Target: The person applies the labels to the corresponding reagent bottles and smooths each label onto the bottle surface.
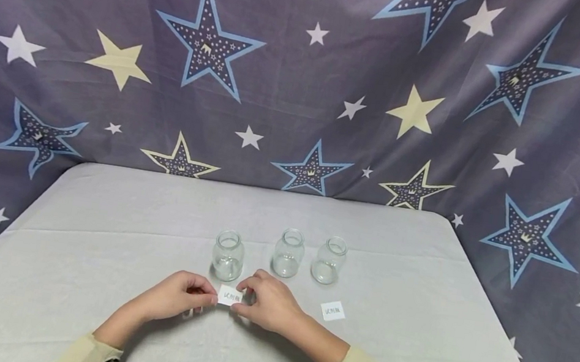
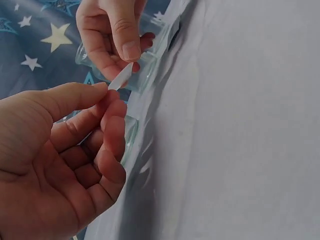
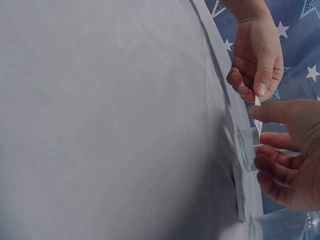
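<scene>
The left hand (image 1: 179, 297) pinches the left edge of a small white label (image 1: 230, 295) between thumb and forefinger, while the right hand (image 1: 269, 305) holds its right end with thumb and forefinger, so the label sits between the two. Its dark, handwritten Chinese characters appear to read 试剂瓶. The label is thin and rectangular, seen nearly edge-on from both wrists. Just beyond it, between the hands, stands the left jar (image 1: 228, 257) of clear glass; whether they touch cannot be told. Beyond the right hand and towards its right stand the middle jar (image 1: 288, 254) and the right jar (image 1: 329, 261), both upright and clear. To the right of the right hand lies a second label (image 1: 333, 311), apparently bearing the same writing. Pale, lightly creased cloth covers the surface (image 1: 110, 230) beneath the hands. Farthest out hangs a dark purplish-grey curtain (image 1: 280, 93) printed with blue-edged, yellow and white stars, some with tiny crowns.
</scene>
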`<state>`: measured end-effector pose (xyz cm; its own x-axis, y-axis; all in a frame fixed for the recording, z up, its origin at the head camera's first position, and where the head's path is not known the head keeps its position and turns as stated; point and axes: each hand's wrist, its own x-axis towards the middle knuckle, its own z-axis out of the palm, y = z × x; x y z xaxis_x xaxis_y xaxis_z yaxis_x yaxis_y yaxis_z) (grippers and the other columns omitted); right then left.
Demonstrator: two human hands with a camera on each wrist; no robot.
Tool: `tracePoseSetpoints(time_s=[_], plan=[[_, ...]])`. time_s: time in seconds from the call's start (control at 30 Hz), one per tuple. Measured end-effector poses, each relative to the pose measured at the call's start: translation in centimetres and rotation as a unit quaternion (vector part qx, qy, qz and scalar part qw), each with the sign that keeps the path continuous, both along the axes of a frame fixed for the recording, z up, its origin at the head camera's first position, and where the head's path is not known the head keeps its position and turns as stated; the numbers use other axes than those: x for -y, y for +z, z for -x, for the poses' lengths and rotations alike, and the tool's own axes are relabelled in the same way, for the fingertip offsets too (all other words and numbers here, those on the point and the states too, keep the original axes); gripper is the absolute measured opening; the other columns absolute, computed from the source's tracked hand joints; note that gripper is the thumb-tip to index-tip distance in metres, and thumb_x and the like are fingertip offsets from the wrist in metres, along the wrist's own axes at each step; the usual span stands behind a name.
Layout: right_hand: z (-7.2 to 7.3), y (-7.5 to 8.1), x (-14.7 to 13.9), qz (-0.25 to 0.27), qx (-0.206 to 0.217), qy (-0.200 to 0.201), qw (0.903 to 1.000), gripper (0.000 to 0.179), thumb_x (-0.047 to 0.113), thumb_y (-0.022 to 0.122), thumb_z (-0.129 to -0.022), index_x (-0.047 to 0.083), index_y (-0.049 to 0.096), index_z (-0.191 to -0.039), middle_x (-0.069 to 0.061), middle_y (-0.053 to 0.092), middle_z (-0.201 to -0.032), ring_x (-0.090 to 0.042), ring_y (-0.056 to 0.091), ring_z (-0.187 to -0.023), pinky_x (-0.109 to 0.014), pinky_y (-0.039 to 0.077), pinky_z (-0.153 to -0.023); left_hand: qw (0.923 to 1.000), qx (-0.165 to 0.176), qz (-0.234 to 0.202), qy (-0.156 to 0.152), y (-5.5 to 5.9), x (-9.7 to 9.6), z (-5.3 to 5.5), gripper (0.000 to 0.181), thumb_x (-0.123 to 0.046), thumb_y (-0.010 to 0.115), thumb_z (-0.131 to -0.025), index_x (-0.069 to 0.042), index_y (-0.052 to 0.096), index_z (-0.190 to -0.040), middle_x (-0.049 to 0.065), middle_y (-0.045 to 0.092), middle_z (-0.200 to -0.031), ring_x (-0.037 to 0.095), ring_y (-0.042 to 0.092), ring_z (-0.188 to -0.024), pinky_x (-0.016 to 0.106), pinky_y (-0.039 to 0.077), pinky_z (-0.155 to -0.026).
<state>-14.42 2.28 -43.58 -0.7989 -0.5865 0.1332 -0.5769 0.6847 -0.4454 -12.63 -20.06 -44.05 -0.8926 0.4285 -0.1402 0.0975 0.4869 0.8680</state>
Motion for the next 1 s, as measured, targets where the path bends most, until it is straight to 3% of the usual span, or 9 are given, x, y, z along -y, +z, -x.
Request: tracePoseSetpoints(time_s=[0.33,0.47,0.67,1.0], plan=[[-0.5,0.2,-0.3,0.042,-0.016,-0.016,0.9989,0.036,0.035,0.075,-0.075,0.016,0.068,-0.105,0.002,0.062,-0.09,0.0,0.048,-0.067,-0.014,0.04,-0.061,0.9996,0.007,-0.004,0.026,-0.2,-0.2,-0.1,0.022,-0.02,0.062,-0.089,0.001,0.065,-0.088,0.012,0.063,-0.073,0.009,0.051,-0.057,0.024,0.044,-0.049],[-0.7,0.3,-0.3,0.074,-0.032,-0.019,0.9966,0.027,0.03,0.074,-0.077,0.018,0.068,-0.101,0.003,0.062,-0.087,0.0,0.046,-0.064,-0.011,0.037,-0.058,0.9993,0.005,-0.011,0.035,-0.1,-0.4,-0.2,0.022,-0.019,0.062,-0.089,0.002,0.065,-0.088,0.012,0.062,-0.071,0.009,0.051,-0.056,0.024,0.044,-0.049],[-1.0,0.2,0.0,0.093,-0.051,0.005,0.9944,0.013,0.027,0.073,-0.079,0.018,0.07,-0.088,0.005,0.062,-0.082,-0.005,0.056,-0.071,-0.01,0.04,-0.062,0.9994,-0.001,-0.026,0.022,0.4,-0.9,-0.5,0.023,-0.021,0.061,-0.09,0.002,0.065,-0.09,0.013,0.062,-0.072,0.008,0.051,-0.059,0.021,0.041,-0.05],[-1.4,0.3,0.1,0.133,-0.02,0.008,0.9909,0.011,0.024,0.071,-0.081,0.016,0.071,-0.089,0.002,0.062,-0.079,-0.007,0.054,-0.061,-0.008,0.037,-0.057,0.9978,0.0,-0.066,0.003,0.5,-1.4,-0.5,0.026,-0.02,0.06,-0.091,0.006,0.064,-0.094,0.019,0.064,-0.084,0.005,0.057,-0.068,0.023,0.049,-0.062]])
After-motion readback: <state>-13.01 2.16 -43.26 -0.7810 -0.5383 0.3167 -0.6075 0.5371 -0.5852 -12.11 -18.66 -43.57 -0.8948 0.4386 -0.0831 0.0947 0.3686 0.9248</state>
